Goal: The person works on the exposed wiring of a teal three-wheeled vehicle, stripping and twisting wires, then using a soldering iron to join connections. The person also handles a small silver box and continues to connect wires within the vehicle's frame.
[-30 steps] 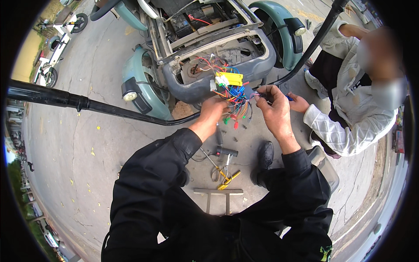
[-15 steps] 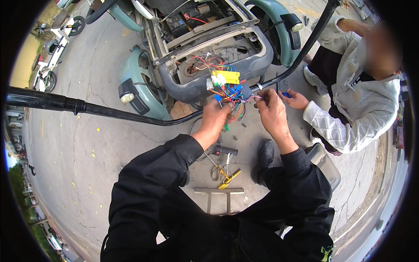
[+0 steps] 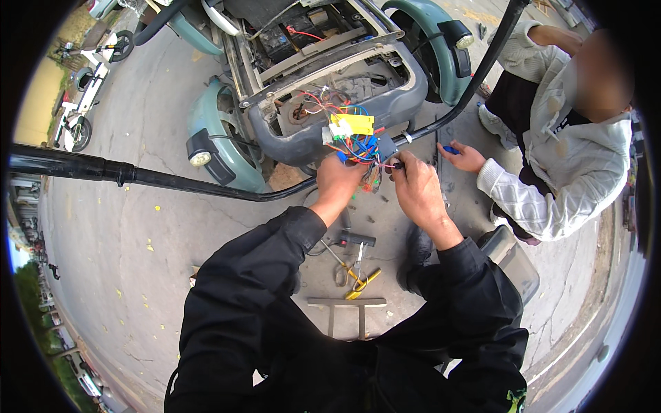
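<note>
Where cut short by the dark rim at far left, follow a thick black bar (image 3: 69, 162) rightward, past a pale green fender (image 3: 234, 165) with a round lamp (image 3: 200, 159). Next find the left hand (image 3: 337, 182), nearly closed around the lower part of a tangle of wires (image 3: 366, 149); cannot see the fingertips, mostly hidden behind the strands. Locate the tangle between both hands, just in front of the grey bumper (image 3: 289, 144). Note thin strands of red, blue, orange and green, with a bright yellow block (image 3: 354, 124) and white plugs (image 3: 339, 129) on top; cannot trace any single strand through the knot. Below, on the ground, see a yellow tool (image 3: 363, 283) among other tools, hard to tell apart. Farther right, find the right hand (image 3: 418, 187) with thumb and forefinger pinched together on a pink wire (image 3: 387, 165); cannot make out the small dark piece at the fingertips. At right, see a co-worker's hand (image 3: 468, 157) around a blue thing (image 3: 452, 149), partly covered by fingers.
</note>
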Motion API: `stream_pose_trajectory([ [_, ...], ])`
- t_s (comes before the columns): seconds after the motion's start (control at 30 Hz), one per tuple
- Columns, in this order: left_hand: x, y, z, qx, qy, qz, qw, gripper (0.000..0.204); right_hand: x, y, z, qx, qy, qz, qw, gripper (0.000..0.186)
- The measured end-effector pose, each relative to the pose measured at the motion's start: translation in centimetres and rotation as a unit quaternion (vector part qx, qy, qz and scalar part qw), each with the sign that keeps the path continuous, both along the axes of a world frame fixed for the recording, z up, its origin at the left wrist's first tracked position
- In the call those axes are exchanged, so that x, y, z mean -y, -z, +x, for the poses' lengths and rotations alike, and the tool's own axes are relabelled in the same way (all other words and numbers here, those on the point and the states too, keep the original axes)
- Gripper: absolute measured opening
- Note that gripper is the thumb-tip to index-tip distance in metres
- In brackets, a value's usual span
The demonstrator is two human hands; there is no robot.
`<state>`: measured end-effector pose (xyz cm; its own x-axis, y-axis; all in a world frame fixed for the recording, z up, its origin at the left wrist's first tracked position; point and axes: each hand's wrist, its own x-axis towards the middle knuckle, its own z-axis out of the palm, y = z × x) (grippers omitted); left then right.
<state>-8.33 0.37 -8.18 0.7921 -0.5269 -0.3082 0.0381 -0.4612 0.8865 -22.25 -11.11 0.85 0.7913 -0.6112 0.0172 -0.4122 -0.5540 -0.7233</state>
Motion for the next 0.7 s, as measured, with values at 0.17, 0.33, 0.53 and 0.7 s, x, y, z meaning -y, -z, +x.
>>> stream_pose_trajectory([
  [0.17,0.8,-0.3,-0.4,-0.013,-0.043,-0.043,0.998,0.032,-0.8,-0.9,0.3,-0.023,-0.025,-0.073,0.997,0.014],
  [0.33,-1.3,-2.1,-1.9,-0.282,-0.095,-0.139,0.944,0.021,-0.5,-1.3,0.2,-0.014,-0.006,-0.096,0.995,0.011],
  [0.53,-5.6,-2.0,-1.9,-0.315,-0.094,-0.188,0.926,0.022,-1.2,-0.8,-0.5,-0.116,-0.075,-0.078,0.987,0.020],
  [0.7,-7.2,-1.4,2.1,-0.333,-0.013,-0.142,0.932,0.033,-1.5,-1.9,-1.4,-0.262,-0.176,-0.083,0.945,0.036],
])
